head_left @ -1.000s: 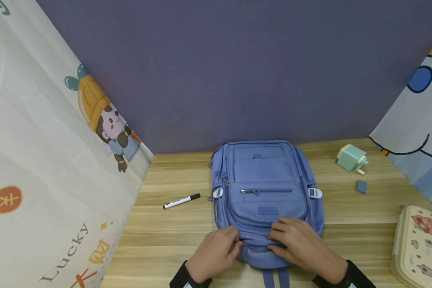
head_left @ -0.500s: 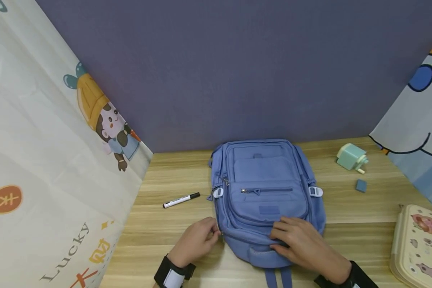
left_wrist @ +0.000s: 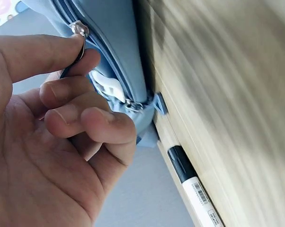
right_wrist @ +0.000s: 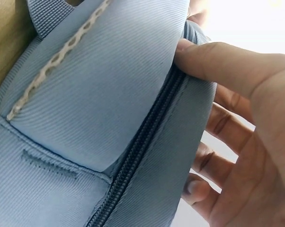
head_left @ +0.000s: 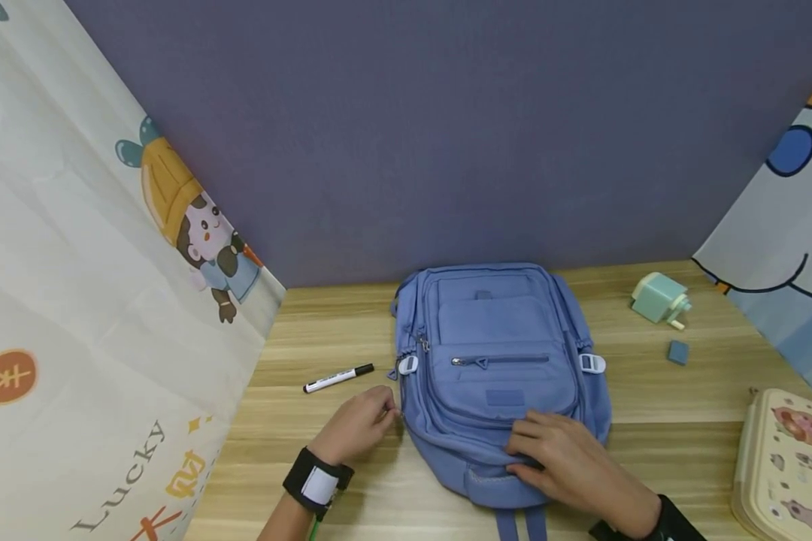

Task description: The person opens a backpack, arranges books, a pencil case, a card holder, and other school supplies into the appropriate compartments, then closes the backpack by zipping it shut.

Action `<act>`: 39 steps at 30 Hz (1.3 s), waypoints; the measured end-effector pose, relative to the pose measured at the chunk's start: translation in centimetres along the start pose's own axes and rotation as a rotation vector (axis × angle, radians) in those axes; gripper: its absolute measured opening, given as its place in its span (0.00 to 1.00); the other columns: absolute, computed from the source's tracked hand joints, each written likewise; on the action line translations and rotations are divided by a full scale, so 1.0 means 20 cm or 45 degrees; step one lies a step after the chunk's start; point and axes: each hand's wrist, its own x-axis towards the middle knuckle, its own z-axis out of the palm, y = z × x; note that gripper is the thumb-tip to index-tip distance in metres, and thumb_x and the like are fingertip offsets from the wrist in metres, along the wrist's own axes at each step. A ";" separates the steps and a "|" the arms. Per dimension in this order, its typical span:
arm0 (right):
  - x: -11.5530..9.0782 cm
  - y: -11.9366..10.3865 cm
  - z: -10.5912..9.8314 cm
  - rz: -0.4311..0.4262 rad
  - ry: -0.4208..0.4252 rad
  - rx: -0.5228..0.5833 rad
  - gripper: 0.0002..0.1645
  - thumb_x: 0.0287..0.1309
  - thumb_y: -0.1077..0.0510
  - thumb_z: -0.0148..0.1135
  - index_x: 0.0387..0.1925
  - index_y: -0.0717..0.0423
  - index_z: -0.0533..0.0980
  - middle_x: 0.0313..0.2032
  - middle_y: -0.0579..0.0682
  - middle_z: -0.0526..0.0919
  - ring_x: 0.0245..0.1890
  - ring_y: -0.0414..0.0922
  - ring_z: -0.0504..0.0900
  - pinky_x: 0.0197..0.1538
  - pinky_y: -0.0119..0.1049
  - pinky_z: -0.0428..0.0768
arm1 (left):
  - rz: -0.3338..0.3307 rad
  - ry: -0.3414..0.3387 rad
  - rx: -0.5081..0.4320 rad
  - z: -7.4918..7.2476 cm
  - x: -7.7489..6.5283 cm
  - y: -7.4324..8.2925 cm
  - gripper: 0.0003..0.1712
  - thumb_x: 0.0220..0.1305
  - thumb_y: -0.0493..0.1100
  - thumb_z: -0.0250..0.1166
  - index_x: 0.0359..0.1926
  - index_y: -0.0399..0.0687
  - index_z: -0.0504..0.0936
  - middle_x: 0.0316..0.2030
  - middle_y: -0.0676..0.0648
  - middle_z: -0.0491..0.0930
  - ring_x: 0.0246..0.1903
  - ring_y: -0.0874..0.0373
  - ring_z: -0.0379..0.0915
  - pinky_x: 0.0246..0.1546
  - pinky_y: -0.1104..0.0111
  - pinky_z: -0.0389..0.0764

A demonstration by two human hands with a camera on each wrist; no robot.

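Observation:
A blue backpack (head_left: 494,323) lies on its back on the wooden table. At its left edge my left hand (head_left: 357,424) pinches a zipper pull (left_wrist: 80,29) between thumb and index finger, the other fingers loosely curled. My right hand (head_left: 551,454) grips the fabric at the backpack's near end. In the right wrist view the thumb presses beside the zipper (right_wrist: 133,156), whose teeth are joined there, and the fingers lie behind the cloth. A second zipper pull (left_wrist: 134,105) hangs further along the side, near a white buckle (left_wrist: 108,86).
Left of the backpack lies a black-capped white marker (head_left: 338,378), close to my left hand. On the right are a green pencil sharpener (head_left: 659,297) with a crank, a small blue block (head_left: 678,352) and a cream pencil case (head_left: 785,466). A dark panel (head_left: 487,135) stands behind.
My left hand has moved left and then away from me around the backpack's near-left corner, drawing the zipper pull along. The zipper behind it now looks joined. My right hand stays in place.

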 end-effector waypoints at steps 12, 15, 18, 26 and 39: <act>0.01 0.00 -0.01 -0.058 0.020 0.048 0.18 0.46 0.50 0.87 0.35 0.36 0.83 0.35 0.30 0.78 0.36 0.32 0.74 0.39 0.31 0.79 | -0.024 -0.051 0.000 -0.03 0.17 -0.17 0.07 0.75 0.40 0.67 0.36 0.50 0.79 0.31 0.56 0.77 0.30 0.65 0.71 0.32 0.70 0.76; 0.01 0.00 -0.01 -0.067 0.015 0.066 0.18 0.46 0.51 0.87 0.35 0.36 0.83 0.35 0.30 0.77 0.36 0.31 0.73 0.38 0.30 0.77 | -0.049 -0.063 0.007 -0.02 0.22 -0.20 0.09 0.75 0.41 0.67 0.35 0.50 0.78 0.29 0.56 0.73 0.28 0.65 0.68 0.29 0.70 0.72; 0.00 0.00 -0.01 -0.071 0.016 0.082 0.18 0.45 0.51 0.87 0.35 0.35 0.83 0.35 0.29 0.77 0.36 0.31 0.73 0.38 0.29 0.76 | -0.049 -0.062 0.004 -0.02 0.27 -0.23 0.09 0.75 0.41 0.68 0.35 0.49 0.78 0.29 0.55 0.73 0.29 0.64 0.68 0.30 0.70 0.72; 0.00 0.01 -0.01 -0.098 0.006 0.090 0.19 0.44 0.51 0.87 0.35 0.35 0.83 0.36 0.29 0.79 0.38 0.32 0.78 0.44 0.34 0.82 | -0.065 -0.066 -0.067 -0.04 0.36 -0.28 0.07 0.74 0.41 0.68 0.36 0.46 0.80 0.32 0.52 0.79 0.33 0.63 0.72 0.36 0.67 0.77; 0.03 0.07 -0.03 -0.087 -0.073 0.246 0.11 0.56 0.46 0.82 0.35 0.34 0.85 0.34 0.28 0.79 0.35 0.27 0.76 0.43 0.31 0.82 | -0.185 -0.050 0.007 -0.04 0.44 -0.31 0.06 0.73 0.46 0.70 0.39 0.49 0.84 0.38 0.50 0.84 0.36 0.59 0.78 0.40 0.60 0.82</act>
